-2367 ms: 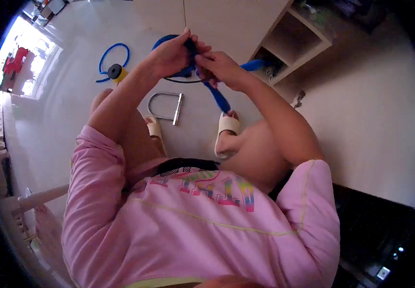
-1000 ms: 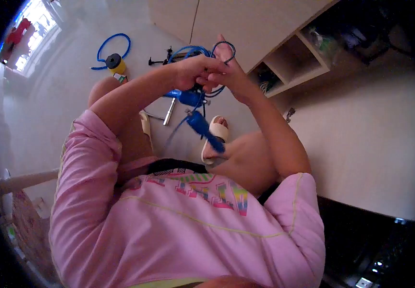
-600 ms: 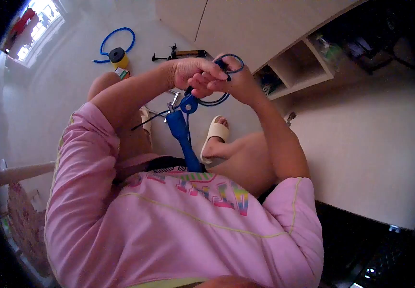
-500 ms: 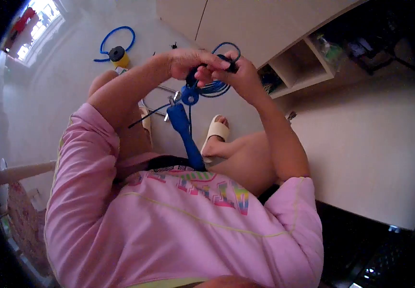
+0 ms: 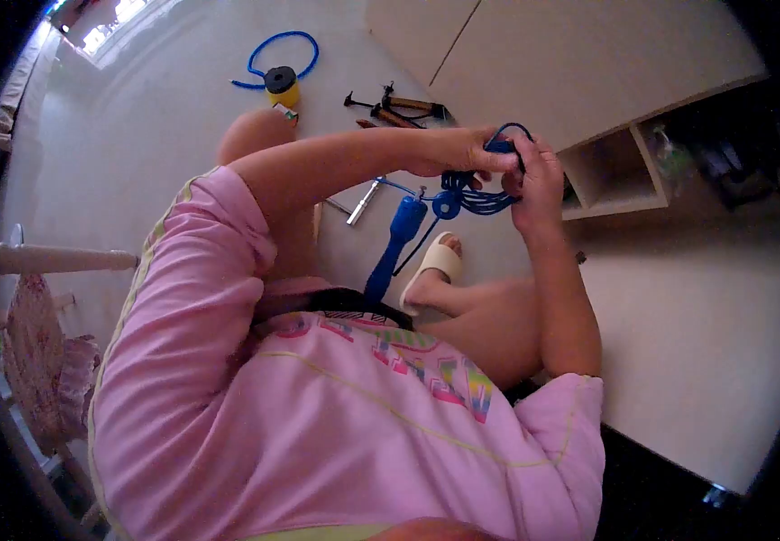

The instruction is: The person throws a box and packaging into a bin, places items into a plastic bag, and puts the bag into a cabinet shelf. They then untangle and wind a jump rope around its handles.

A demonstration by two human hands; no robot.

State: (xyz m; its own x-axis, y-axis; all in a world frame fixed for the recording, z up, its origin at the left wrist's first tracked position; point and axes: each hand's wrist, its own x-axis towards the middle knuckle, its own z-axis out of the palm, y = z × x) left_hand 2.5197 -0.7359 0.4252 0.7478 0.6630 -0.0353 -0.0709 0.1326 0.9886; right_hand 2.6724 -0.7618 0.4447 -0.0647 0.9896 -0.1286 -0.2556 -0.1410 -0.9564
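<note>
A blue skipping rope hangs bunched between my hands, its cord coil [image 5: 489,200] looped several times below my fingers. My left hand [image 5: 471,153] is closed on the coil's upper left part, thumb stretched toward the right hand. On the right side of the loops, my right hand [image 5: 539,176] grips the cord with bent fingers; a small loop stands up between the two hands. A round blue piece [image 5: 446,205] hangs at the coil's left. Beside it, the blue handle [image 5: 399,239] with a metal pin on top slants down toward my lap. Fingers hide part of the cord.
On the floor lie a yellow pot with black top [image 5: 282,86], a blue curved tube [image 5: 316,50], pump-like brown and black cylinders [image 5: 399,117] and a silver metal bar [image 5: 363,203]. A pale cabinet [image 5: 679,334] stands right, a chair [image 5: 65,260] left.
The view has shifted, so floor things appear further right. Both hands and the coil have moved right and slightly down. The handle now leans the other way. Both hands still hold the rope.
</note>
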